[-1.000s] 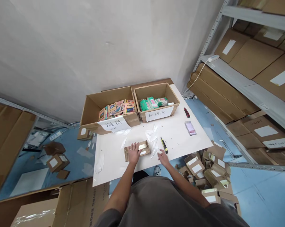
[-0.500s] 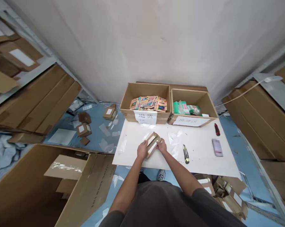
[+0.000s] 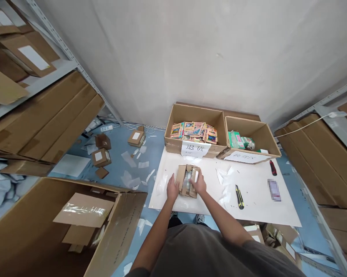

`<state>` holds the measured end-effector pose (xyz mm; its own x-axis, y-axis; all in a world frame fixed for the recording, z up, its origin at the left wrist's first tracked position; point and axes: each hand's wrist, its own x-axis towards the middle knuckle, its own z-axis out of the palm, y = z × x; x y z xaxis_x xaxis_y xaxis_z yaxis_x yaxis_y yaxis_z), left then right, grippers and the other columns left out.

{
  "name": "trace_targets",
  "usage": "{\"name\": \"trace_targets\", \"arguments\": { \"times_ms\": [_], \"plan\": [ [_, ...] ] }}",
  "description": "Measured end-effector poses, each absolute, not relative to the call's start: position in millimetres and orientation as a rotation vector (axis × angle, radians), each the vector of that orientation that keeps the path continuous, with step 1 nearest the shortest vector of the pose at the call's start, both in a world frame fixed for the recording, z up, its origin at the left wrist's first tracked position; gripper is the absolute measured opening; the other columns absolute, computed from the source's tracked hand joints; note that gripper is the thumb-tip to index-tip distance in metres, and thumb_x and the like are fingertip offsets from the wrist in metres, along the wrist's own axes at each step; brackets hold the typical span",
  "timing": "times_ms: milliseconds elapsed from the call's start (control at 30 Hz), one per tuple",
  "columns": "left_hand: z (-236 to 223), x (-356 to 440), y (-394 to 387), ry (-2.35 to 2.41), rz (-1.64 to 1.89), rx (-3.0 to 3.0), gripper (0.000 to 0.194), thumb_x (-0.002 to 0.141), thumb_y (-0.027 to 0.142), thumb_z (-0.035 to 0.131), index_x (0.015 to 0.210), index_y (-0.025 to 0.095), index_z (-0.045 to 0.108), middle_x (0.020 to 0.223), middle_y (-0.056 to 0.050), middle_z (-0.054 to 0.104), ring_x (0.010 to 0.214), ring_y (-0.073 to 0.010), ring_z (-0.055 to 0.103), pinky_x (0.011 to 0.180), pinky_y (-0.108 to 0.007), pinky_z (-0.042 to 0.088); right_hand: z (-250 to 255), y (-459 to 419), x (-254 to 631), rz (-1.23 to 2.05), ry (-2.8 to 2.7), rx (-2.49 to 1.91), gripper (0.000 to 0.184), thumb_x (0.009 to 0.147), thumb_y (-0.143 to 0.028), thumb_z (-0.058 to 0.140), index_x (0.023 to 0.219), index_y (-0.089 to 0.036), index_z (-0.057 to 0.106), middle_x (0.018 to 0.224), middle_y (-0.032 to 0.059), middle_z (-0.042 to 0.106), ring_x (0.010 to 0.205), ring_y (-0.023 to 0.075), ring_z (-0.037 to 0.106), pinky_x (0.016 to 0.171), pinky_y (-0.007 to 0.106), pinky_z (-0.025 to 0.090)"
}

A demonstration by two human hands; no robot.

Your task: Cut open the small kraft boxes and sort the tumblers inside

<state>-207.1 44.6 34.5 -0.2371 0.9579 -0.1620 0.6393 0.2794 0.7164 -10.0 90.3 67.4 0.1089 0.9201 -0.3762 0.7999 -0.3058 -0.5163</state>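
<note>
A small brown cardboard box (image 3: 187, 180) sits on the white table (image 3: 254, 207) with its flaps spread and something pale and plastic-wrapped showing inside. My left hand (image 3: 172, 188) grips the box's left side. My right hand (image 3: 200, 183) is closed on the right flap and edge. A black and yellow utility knife (image 3: 239, 191) lies on the table to the right of my right hand.
Two labelled cartons stand at the table's back: the left carton (image 3: 194, 130) holds colourful packets, the right carton (image 3: 251, 139) green ones. A red cutter (image 3: 273, 167) lies at right. A large open carton (image 3: 58, 227) stands at lower left. Shelves of cartons flank both sides.
My right hand came from beside the knife onto the small box. Both hands turned the box and spread its flaps. My view swung left, bringing the large carton into sight.
</note>
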Motion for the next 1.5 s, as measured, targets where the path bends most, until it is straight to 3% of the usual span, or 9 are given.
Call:
{"name": "trace_targets", "arguments": {
  "times_ms": [67, 167, 267, 433, 567, 800, 1067, 1233, 1500],
  "plan": [
    [34.5, -203.4, 49.4, 1.902, 0.647, 1.652, 0.062, 0.093, 0.020, 0.051, 0.154, 0.021, 0.048, 0.156, -0.010, 0.052, 0.150, -0.0287, 0.042, 0.121, -0.050, 0.040, 61.4, 63.5, -16.6, 0.995, -1.743, -2.152, 0.111, 0.080, -0.043, 0.071, 0.166, -0.023, 0.005, 0.154, 0.0174, 0.047, 0.131, 0.0325, 0.058, 0.095, 0.037, 0.052],
    [37.1, -192.7, 53.8, 1.719, 0.505, 1.918, 0.049, 0.089, 0.014, 0.053, 0.135, 0.023, 0.066, 0.160, -0.006, 0.048, 0.156, -0.0311, 0.030, 0.122, -0.053, 0.039, 51.9, 43.9, -10.4, 1.039, -1.544, -2.107, 0.091, 0.084, -0.035, 0.057, 0.164, -0.020, 0.019, 0.149, 0.0138, 0.055, 0.128, 0.0273, 0.061, 0.095, 0.033, 0.053],
    [38.3, -187.8, 54.3, 1.698, 0.414, 1.994, 0.038, 0.091, 0.015, 0.054, 0.125, 0.021, 0.070, 0.165, -0.006, 0.041, 0.157, -0.0338, 0.027, 0.118, -0.052, 0.042, 45.9, 43.1, 19.3, 1.155, -1.310, -2.071, 0.070, 0.088, -0.034, 0.042, 0.155, -0.016, 0.038, 0.129, 0.0111, 0.070, 0.113, 0.0240, 0.069, 0.089, 0.031, 0.056],
    [37.7, -196.8, 53.7, 1.630, 0.308, 2.083, 0.031, 0.087, 0.012, 0.060, 0.113, 0.021, 0.073, 0.170, -0.007, 0.030, 0.157, -0.0376, 0.023, 0.118, -0.052, 0.042, 47.0, 42.7, 56.1, 1.141, -1.295, -2.214, 0.074, 0.086, -0.041, 0.055, 0.154, -0.017, 0.039, 0.113, 0.0097, 0.071, 0.104, 0.0273, 0.069, 0.086, 0.037, 0.055],
    [38.5, -203.7, 48.7, 1.626, 0.294, 2.060, 0.049, 0.084, 0.023, 0.072, 0.133, 0.024, 0.066, 0.172, -0.009, 0.024, 0.156, -0.0420, 0.022, 0.117, -0.054, 0.041, 58.2, 50.7, 35.8, 0.677, -1.670, -2.183, 0.041, 0.086, -0.022, 0.055, 0.126, -0.019, 0.063, 0.121, 0.0132, 0.064, 0.118, 0.0275, 0.059, 0.098, 0.035, 0.048],
    [32.9, -201.1, 36.2, 1.688, 0.440, 1.882, 0.068, 0.091, 0.012, 0.054, 0.156, 0.029, 0.045, 0.173, -0.011, 0.020, 0.137, -0.0312, 0.053, 0.106, -0.043, 0.049, 67.5, 82.6, -19.1, 0.897, -2.107, -2.122, 0.024, 0.086, -0.009, 0.059, 0.107, -0.014, 0.069, 0.117, 0.0134, 0.069, 0.108, 0.0241, 0.064, 0.095, 0.029, 0.046],
    [38.5, -222.1, 12.9, 1.855, 0.605, 1.771, 0.067, 0.093, 0.012, 0.048, 0.157, 0.031, 0.044, 0.174, -0.007, 0.018, 0.133, -0.0323, 0.055, 0.109, -0.046, 0.045, 54.9, 102.7, -88.7, 1.172, -1.863, -2.346, 0.084, 0.090, -0.033, 0.072, 0.156, 0.001, 0.032, 0.144, 0.0287, 0.058, 0.133, 0.0336, 0.058, 0.108, 0.036, 0.046],
    [27.8, -241.2, -4.4, 1.941, 0.666, 1.698, 0.078, 0.094, 0.014, 0.044, 0.167, 0.021, 0.017, 0.173, -0.012, 0.019, 0.149, -0.0299, 0.040, 0.114, -0.043, 0.041, 29.8, 107.9, -138.2, 1.347, -1.725, -2.510, 0.115, 0.082, -0.041, 0.078, 0.161, 0.007, 0.009, 0.137, 0.0366, 0.059, 0.127, 0.0407, 0.063, 0.103, 0.050, 0.050],
    [20.2, -245.5, -0.7, 2.045, 0.403, 1.701, 0.077, 0.095, 0.017, 0.047, 0.166, 0.024, 0.020, 0.172, -0.012, 0.021, 0.130, -0.0333, 0.058, 0.102, -0.044, 0.050, 17.0, 104.3, -141.0, 1.253, -1.628, -2.474, 0.097, 0.075, -0.032, 0.080, 0.153, -0.003, 0.030, 0.130, 0.0308, 0.066, 0.123, 0.0381, 0.067, 0.102, 0.048, 0.051]
  ]
}}
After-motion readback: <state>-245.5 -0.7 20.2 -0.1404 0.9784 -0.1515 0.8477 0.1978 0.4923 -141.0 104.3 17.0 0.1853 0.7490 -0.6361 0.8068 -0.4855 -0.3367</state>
